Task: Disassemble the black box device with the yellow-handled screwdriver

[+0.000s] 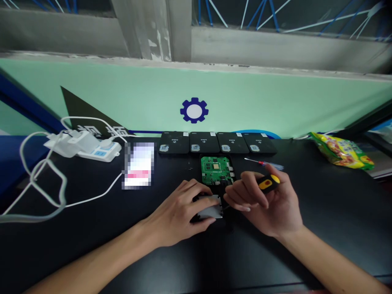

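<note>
My left hand (186,208) is curled over a small black case part with a grey metal plate (211,209), holding it at its edges on the table. In my closed right hand (266,200) is a screwdriver (269,183) with a black and yellow handle. A bit of its shaft shows by the plate's right edge; whether the tip touches a screw I cannot tell. Just behind both hands lies an open black case with a green circuit board (217,169). To its left, a few tiny dark screws (190,165) are scattered on the table.
Several black boxes (202,143) stand in a row along the wall. A second screwdriver (263,163) with a clear handle lies right of the board. Further right is a yellow-green snack bag (343,151). On the left are a blurred phone (139,165) and a white power strip (101,150) with looped cables.
</note>
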Demonstrator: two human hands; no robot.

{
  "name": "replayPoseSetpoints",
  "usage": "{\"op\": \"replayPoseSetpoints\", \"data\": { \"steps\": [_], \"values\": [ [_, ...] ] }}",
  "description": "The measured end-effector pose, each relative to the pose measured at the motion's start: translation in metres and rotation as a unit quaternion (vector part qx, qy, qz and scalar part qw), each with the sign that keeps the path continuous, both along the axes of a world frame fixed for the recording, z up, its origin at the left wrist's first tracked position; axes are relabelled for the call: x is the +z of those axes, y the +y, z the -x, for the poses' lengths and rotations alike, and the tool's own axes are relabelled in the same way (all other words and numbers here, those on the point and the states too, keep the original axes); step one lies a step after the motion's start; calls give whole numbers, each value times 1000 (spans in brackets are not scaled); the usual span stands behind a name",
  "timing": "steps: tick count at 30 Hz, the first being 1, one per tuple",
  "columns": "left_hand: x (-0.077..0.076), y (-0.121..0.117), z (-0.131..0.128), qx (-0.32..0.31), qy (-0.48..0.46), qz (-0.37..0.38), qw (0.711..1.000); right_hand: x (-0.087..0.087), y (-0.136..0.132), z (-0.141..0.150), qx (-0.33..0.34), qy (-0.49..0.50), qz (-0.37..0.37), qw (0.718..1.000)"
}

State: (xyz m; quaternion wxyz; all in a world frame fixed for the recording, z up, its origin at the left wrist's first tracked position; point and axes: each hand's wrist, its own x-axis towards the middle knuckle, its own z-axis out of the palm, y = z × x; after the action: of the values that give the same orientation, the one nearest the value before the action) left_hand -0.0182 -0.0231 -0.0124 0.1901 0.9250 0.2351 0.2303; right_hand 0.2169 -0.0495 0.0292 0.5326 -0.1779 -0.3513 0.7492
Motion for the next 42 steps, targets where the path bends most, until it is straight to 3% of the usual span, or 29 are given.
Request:
{"op": "replayPoseSetpoints", "data": {
  "steps": [7,34,42],
  "values": [
    [1,0,0,1,0,4,1000,0,0,0,45,14,-6,999],
    [0,0,0,-2,5,4,1000,-1,-1,-2,30,15,-17,999],
    [2,-1,0,-2,-1,7,1000,0,-3,0,1,-25,-20,999]
  ]
}}
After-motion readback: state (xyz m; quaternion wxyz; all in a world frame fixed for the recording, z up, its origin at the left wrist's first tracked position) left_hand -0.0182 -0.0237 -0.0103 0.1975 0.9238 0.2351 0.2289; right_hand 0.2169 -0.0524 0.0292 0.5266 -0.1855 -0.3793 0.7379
